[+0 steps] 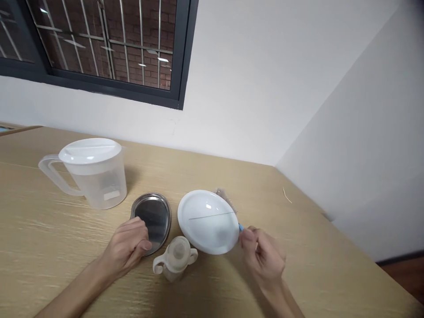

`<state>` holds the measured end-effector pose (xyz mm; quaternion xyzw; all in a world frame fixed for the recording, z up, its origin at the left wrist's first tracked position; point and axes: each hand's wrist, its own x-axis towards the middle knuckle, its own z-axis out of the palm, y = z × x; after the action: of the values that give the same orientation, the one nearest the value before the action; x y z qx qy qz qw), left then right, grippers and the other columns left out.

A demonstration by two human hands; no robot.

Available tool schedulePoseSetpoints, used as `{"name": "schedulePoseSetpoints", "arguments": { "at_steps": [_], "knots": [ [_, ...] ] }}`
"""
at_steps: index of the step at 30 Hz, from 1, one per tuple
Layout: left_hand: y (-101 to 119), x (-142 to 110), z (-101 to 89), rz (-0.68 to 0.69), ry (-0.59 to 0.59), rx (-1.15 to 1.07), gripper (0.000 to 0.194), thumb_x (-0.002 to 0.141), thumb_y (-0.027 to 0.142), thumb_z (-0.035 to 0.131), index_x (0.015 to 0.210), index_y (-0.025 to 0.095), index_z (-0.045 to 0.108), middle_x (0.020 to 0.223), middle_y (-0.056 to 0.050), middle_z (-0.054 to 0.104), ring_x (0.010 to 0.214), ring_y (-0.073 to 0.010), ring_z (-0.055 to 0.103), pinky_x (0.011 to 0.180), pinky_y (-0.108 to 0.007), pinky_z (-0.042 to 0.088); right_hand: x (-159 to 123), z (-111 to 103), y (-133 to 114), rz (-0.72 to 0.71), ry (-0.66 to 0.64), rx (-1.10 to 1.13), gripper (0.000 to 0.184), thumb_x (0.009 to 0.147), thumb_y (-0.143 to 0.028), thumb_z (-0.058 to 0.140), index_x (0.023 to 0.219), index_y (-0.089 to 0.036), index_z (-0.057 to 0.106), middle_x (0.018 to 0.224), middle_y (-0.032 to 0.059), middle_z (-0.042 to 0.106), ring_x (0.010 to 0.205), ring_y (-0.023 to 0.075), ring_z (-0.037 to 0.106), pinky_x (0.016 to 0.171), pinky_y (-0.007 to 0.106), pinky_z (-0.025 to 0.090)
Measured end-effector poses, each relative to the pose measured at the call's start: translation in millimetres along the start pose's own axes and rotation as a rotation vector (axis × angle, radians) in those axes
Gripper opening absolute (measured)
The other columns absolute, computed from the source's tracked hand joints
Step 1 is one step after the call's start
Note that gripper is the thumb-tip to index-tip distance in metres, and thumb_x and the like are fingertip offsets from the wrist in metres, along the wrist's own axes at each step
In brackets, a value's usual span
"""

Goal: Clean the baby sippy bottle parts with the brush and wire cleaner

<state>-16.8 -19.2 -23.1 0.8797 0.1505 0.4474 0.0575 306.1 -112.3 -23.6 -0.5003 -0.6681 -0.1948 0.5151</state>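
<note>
My right hand [263, 256] is closed around the blue end of what looks like a brush; a fuzzy, bristly part [225, 198] shows behind the far rim of a white oval bowl [208, 234]. The bowl's right edge lies close to those fingers, and a thin dark line crosses its inside. My left hand [129, 245] is curled into a loose fist over the near-left rim of a shiny round metal tray [154, 221]. Whatever its fingers hold, if anything, is hidden. Between both hands stands a small two-handled cup [177, 258] with a translucent top.
A translucent plastic jug [102, 185] with a white lid stands at the left of the wooden table [165, 165]. A thin pale stick [286, 195] lies at the right. White walls [248, 88] meet behind the table, below a barred window [109, 44].
</note>
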Motion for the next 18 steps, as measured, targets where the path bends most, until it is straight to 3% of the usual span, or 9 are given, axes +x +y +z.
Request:
{"name": "schedulePoseSetpoints", "arguments": {
  "at_steps": [3, 5, 6, 8, 11, 15, 18],
  "knots": [
    [2.8, -0.1, 1.2, -0.009, -0.107, 0.005, 0.046, 0.1, 0.053, 0.044, 0.069, 0.02, 0.049, 0.059, 0.0, 0.051, 0.057, -0.015, 0.044, 0.058, -0.031, 0.035, 2.5, 2.1, -25.8, -0.109, -0.047, 0.132, 0.026, 0.09, -0.013, 0.061, 0.072, -0.024, 0.045, 0.062, -0.0019, 0.053, 0.052, 0.0129, 0.051, 0.05, 0.027, 0.038],
    [8.3, 1.0, 2.9, -0.147, -0.199, 0.005, 0.051, 0.08, 0.069, 0.065, 0.081, 0.019, 0.057, 0.071, -0.001, 0.059, 0.066, -0.0171, 0.05, 0.063, -0.031, 0.039, 2.5, 7.2, -43.4, -0.071, -0.121, 0.191, 0.013, 0.089, -0.021, 0.066, 0.091, -0.023, 0.054, 0.076, 0.0029, 0.06, 0.067, 0.0177, 0.059, 0.058, 0.03, 0.046],
    [12.2, 2.1, 4.2, -0.244, -0.247, -0.004, 0.058, 0.069, 0.07, 0.074, 0.09, 0.019, 0.059, 0.08, -0.003, 0.063, 0.073, -0.0193, 0.053, 0.068, -0.033, 0.043, 2.0, 10.6, -51.5, -0.062, -0.166, 0.176, 0.019, 0.089, -0.028, 0.068, 0.102, -0.021, 0.055, 0.084, 0.006, 0.063, 0.077, 0.0208, 0.062, 0.065, 0.034, 0.049],
    [20.9, 4.6, 7.9, -0.398, -0.325, -0.052, 0.073, 0.057, 0.062, 0.085, 0.11, 0.019, 0.059, 0.1, -0.006, 0.066, 0.091, -0.0249, 0.056, 0.08, -0.037, 0.046, 0.4, 18.3, -65.4, -0.051, -0.245, 0.062, 0.043, 0.087, -0.047, 0.069, 0.118, -0.019, 0.056, 0.101, 0.0115, 0.065, 0.093, 0.0275, 0.062, 0.079, 0.044, 0.049],
    [33.1, 6.5, 16.0, -0.523, -0.373, -0.16, 0.079, 0.058, 0.049, 0.087, 0.124, 0.022, 0.054, 0.114, -0.006, 0.064, 0.105, -0.0286, 0.053, 0.092, -0.042, 0.045, -3.5, 28.8, -78.8, -0.004, -0.359, -0.04, 0.066, 0.083, -0.065, 0.067, 0.13, -0.021, 0.052, 0.115, 0.0141, 0.062, 0.106, 0.0331, 0.058, 0.087, 0.05, 0.043],
    [41.5, 4.2, 26.9, -0.626, -0.364, -0.251, 0.056, 0.068, 0.04, 0.082, 0.116, 0.023, 0.06, 0.107, -0.004, 0.065, 0.102, -0.0269, 0.053, 0.094, -0.043, 0.043, -8.6, 35.1, -85.2, 0.042, -0.447, -0.017, 0.065, 0.084, -0.063, 0.067, 0.133, -0.024, 0.049, 0.118, 0.0122, 0.061, 0.107, 0.0327, 0.056, 0.089, 0.05, 0.039],
    [42.7, 1.4, 30.9, -0.651, -0.347, -0.315, 0.051, 0.068, 0.036, 0.082, 0.113, 0.024, 0.064, 0.104, -0.003, 0.066, 0.101, -0.0265, 0.053, 0.091, -0.04, 0.044, -9.5, 33.9, -86.5, 0.064, -0.488, 0.004, 0.062, 0.084, -0.058, 0.069, 0.134, -0.026, 0.049, 0.12, 0.0107, 0.062, 0.109, 0.0328, 0.055, 0.089, 0.049, 0.037]
  ]
}}
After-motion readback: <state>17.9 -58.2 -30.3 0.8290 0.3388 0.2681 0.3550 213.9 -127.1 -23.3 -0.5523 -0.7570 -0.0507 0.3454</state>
